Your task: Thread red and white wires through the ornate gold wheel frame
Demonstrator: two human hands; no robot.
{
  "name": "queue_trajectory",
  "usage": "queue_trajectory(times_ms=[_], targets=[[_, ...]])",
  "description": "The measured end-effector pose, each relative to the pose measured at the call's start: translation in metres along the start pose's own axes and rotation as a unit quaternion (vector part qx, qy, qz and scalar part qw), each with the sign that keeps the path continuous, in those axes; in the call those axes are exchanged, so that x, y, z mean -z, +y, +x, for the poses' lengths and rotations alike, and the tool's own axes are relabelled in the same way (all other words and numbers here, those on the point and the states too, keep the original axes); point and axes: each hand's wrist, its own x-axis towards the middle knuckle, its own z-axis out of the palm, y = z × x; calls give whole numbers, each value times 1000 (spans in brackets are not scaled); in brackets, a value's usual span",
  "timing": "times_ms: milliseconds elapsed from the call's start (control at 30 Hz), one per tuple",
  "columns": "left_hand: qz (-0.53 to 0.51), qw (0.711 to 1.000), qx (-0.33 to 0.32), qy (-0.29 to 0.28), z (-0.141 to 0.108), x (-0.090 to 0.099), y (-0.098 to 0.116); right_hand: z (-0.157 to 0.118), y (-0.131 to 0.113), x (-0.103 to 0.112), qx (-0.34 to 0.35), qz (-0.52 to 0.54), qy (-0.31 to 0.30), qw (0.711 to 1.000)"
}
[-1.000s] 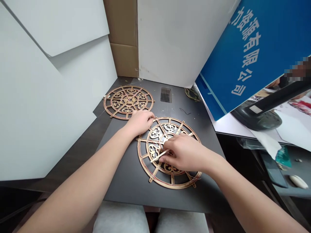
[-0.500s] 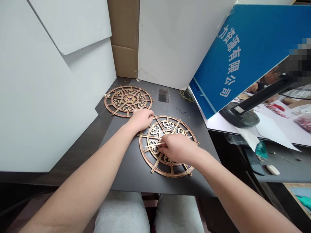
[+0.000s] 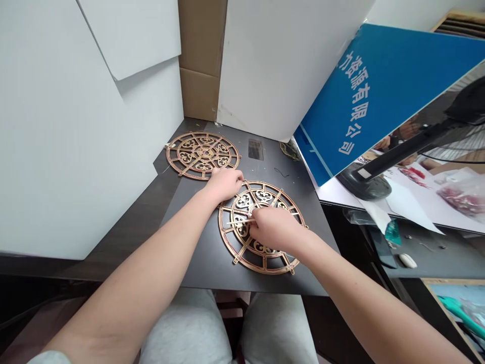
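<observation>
My left hand (image 3: 224, 184) lies at the upper left rim of a near openwork wheel of gold-brown laser-cut fretwork (image 3: 257, 199), its fingertips on the rim. My right hand (image 3: 275, 230) sits over the middle of that wheel, its fingers pinching a thin pale stick (image 3: 238, 221). The stick's tip points left across the fretwork, and the hand hides the wheel's hub. A matching wheel (image 3: 202, 154) lies farther back on the left, just beyond my left fingers. Both wheels rest flat on a dark board (image 3: 200, 263).
White foam boards (image 3: 76, 126) stand left and behind, with a cardboard box (image 3: 199, 65) between them. A blue printed board (image 3: 373, 101) leans at the right. A black stand (image 3: 364, 187), a bag of red items (image 3: 462, 197) and a white mouse (image 3: 407, 260) lie farther right.
The view has shifted, so the table appears higher and smaller. The stick in my right hand now lies nearly level instead of slanting. My left hand stays on the rim.
</observation>
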Motion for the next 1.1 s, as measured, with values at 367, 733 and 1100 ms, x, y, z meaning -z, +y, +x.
queue_trajectory(times_ms=[367, 733, 1100], targets=[[-2, 1000, 5, -7, -2, 2, 1, 4, 10, -1, 16, 33, 9, 999], [-7, 1000, 6, -12, 0, 0, 1, 1, 7, 9, 17, 12, -53, 998], [-9, 1000, 9, -14, -1, 1, 1, 5, 24, 0, 12, 55, -78, 995]])
